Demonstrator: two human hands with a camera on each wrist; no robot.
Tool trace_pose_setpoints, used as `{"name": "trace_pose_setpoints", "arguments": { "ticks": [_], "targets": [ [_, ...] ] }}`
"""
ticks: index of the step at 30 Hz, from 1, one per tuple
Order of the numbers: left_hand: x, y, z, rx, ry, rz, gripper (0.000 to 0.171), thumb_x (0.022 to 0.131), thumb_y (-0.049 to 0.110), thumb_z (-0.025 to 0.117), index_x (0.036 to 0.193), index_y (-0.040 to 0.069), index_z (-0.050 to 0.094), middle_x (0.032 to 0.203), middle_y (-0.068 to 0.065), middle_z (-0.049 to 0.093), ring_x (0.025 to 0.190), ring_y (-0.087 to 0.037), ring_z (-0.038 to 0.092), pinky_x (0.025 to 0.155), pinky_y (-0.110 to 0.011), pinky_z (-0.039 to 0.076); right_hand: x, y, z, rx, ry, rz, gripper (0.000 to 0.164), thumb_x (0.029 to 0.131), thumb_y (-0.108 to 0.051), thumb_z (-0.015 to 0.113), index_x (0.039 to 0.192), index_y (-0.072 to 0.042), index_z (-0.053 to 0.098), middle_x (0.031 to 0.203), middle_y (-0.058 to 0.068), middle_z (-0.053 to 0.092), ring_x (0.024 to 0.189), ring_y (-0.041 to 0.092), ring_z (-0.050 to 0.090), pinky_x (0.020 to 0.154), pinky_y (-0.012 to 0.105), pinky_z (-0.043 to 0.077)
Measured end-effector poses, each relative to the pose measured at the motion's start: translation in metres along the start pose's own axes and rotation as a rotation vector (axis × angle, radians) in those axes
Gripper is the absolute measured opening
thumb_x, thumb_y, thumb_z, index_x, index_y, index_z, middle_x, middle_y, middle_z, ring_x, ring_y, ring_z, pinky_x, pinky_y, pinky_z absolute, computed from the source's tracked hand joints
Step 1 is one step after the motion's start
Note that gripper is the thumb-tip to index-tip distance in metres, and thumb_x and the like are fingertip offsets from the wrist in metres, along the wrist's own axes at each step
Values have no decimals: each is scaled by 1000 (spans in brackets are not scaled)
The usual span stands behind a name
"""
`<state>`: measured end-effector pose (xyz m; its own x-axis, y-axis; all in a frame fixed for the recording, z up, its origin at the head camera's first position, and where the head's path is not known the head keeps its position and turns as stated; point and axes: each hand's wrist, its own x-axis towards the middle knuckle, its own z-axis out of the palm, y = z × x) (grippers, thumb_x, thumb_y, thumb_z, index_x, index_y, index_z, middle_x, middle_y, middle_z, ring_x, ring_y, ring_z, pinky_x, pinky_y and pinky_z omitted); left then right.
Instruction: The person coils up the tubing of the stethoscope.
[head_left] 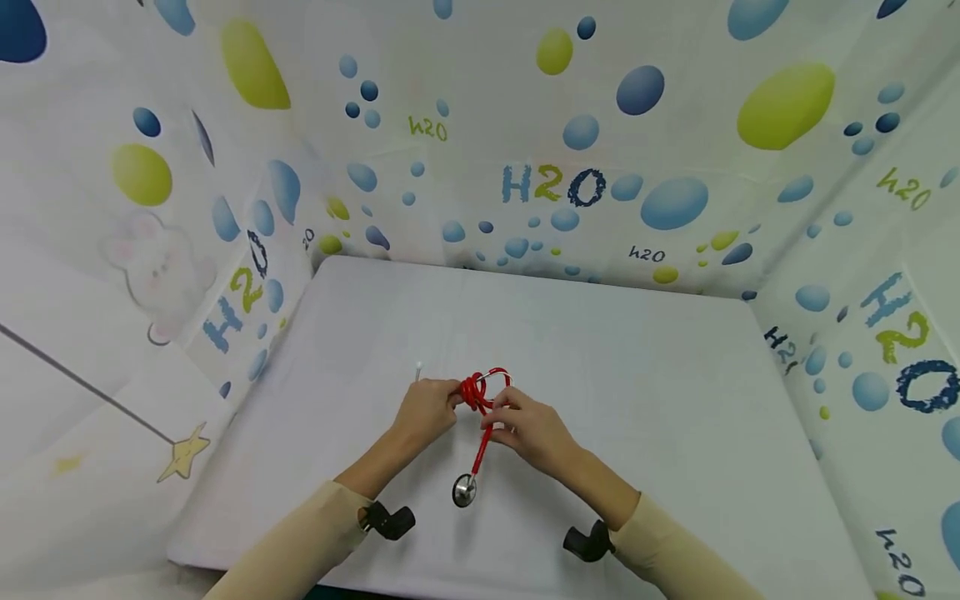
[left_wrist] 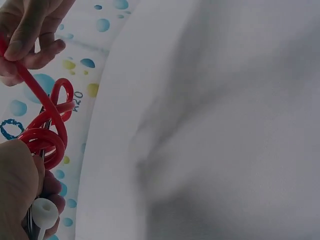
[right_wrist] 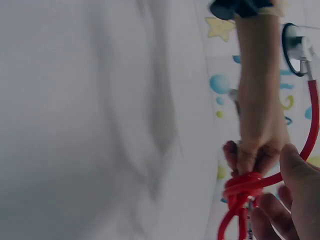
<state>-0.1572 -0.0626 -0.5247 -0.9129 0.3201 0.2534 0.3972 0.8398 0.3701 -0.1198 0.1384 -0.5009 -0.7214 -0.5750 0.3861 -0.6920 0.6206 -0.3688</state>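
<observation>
A stethoscope with red tubing (head_left: 472, 392) is held up in front of the person, its tube wound in several loops around the metal ear tubes. The left hand (head_left: 429, 410) grips the metal ear tubes just beside the coil. A white ear tip (left_wrist: 45, 213) sticks out past that hand's fingers in the left wrist view. Thumb and fingers of the right hand (head_left: 536, 429) pinch the free stretch of tube to the right of the coil. Below the hands hangs the round metal chest piece (head_left: 464, 490) with its dark rim.
A white-covered table (head_left: 637, 400) spreads under the hands. Behind it and on both sides stand white curtain walls (head_left: 480, 125) printed with blue and green drops. Each wrist carries a small black camera (head_left: 392, 522).
</observation>
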Motion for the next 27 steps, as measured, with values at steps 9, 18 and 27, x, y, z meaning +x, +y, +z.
{"name": "trace_pose_setpoints", "arguments": {
  "ticks": [9, 18, 27],
  "targets": [
    [-4, 12, 5, -53, 13, 94, 11, 72, 4, 66, 76, 14, 68, 66, 6, 65, 56, -4, 54, 51, -20, 42, 14, 12, -12, 386, -25, 225, 13, 79, -23, 68, 91, -21, 65, 78, -12, 65, 67, 0, 58, 59, 17, 48],
    [-6, 29, 1, -5, -12, 232, 12, 77, 7, 65, 70, 16, 62, 60, 9, 60, 50, -1, 42, 50, -15, 37, 25, 21, -25, 559, -95, 522, 21, 83, -30, 64, 96, -15, 59, 78, -1, 68, 67, 18, 62, 60, 25, 50],
    [-12, 37, 2, 48, -12, 271, 9, 77, 8, 63, 74, 17, 63, 63, 9, 64, 53, -1, 50, 52, -16, 42, 33, 27, -24, 569, -165, 726, 40, 81, -34, 65, 112, -12, 50, 76, -3, 69, 72, 12, 63, 68, 30, 49]
  ]
}}
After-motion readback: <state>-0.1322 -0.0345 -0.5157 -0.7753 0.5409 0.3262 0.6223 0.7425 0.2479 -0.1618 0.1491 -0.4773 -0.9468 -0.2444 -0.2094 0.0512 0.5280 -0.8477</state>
